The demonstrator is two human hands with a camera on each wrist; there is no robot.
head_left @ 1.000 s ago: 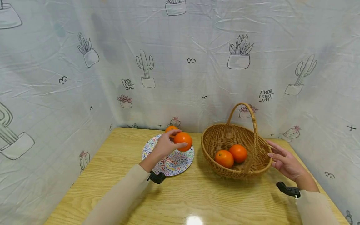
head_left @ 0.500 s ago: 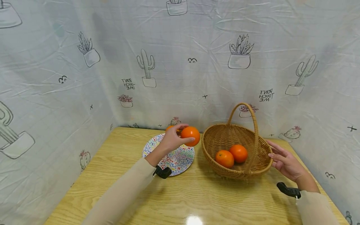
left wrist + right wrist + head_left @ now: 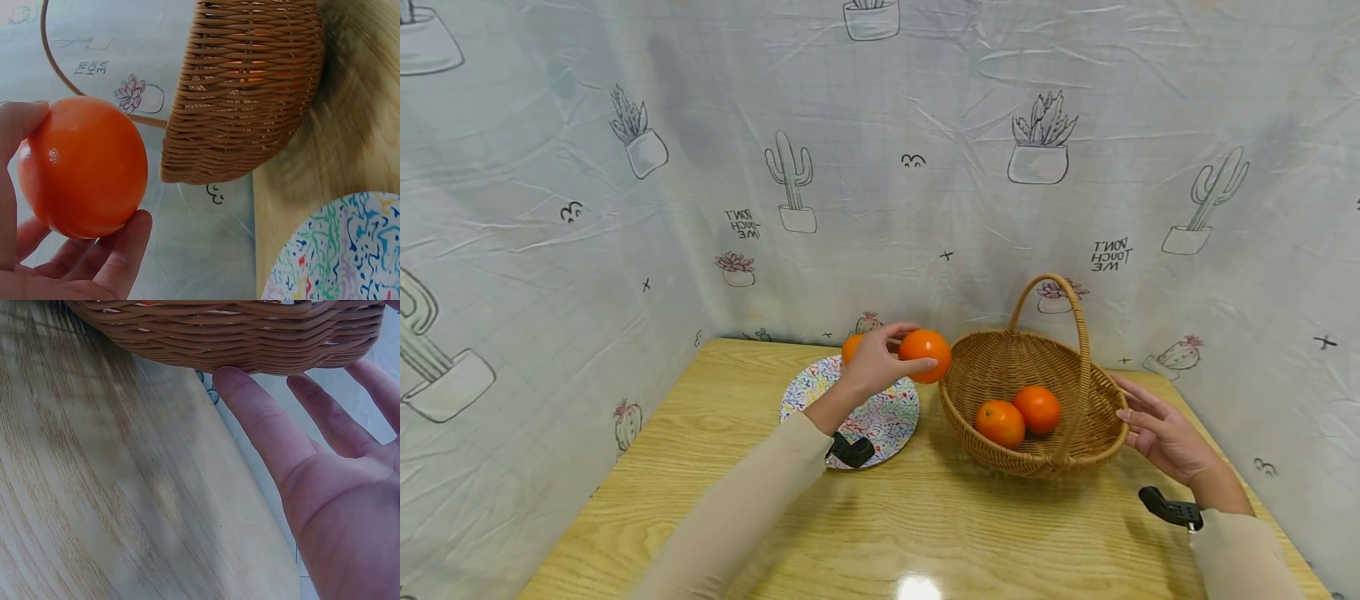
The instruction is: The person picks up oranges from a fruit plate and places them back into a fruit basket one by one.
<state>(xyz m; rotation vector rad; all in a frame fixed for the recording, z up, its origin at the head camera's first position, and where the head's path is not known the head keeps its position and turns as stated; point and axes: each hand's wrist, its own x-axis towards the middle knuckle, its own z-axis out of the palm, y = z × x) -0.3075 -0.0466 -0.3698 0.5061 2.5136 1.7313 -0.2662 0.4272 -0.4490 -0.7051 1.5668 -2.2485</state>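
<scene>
In the head view, my left hand [image 3: 877, 362] holds an orange [image 3: 925, 356] between thumb and fingers, above the right edge of a round plate [image 3: 880, 429] with multicoloured squiggles. The left wrist view shows this orange [image 3: 84, 167] apart from the wicker basket [image 3: 244, 106]. Another orange [image 3: 852, 347] is at the back of the plate, partly hidden by my left hand. Two oranges, a front one [image 3: 1000, 423] and a rear one [image 3: 1037, 408], lie inside the basket [image 3: 981, 367]. At its right rim, my right hand [image 3: 1172, 437] grips with the thumb on the edge and fingers against the outer side [image 3: 250, 340].
The basket's tall arched handle [image 3: 1081, 350] rises over its right part. Wood-grain table [image 3: 925, 525] lies under everything. A pale cloth [image 3: 865, 208] printed with potted plants hangs behind and along both sides.
My left hand has carried the orange rightward and slightly up, from over the plate to near the basket's left rim. My right hand and the basket stay almost still.
</scene>
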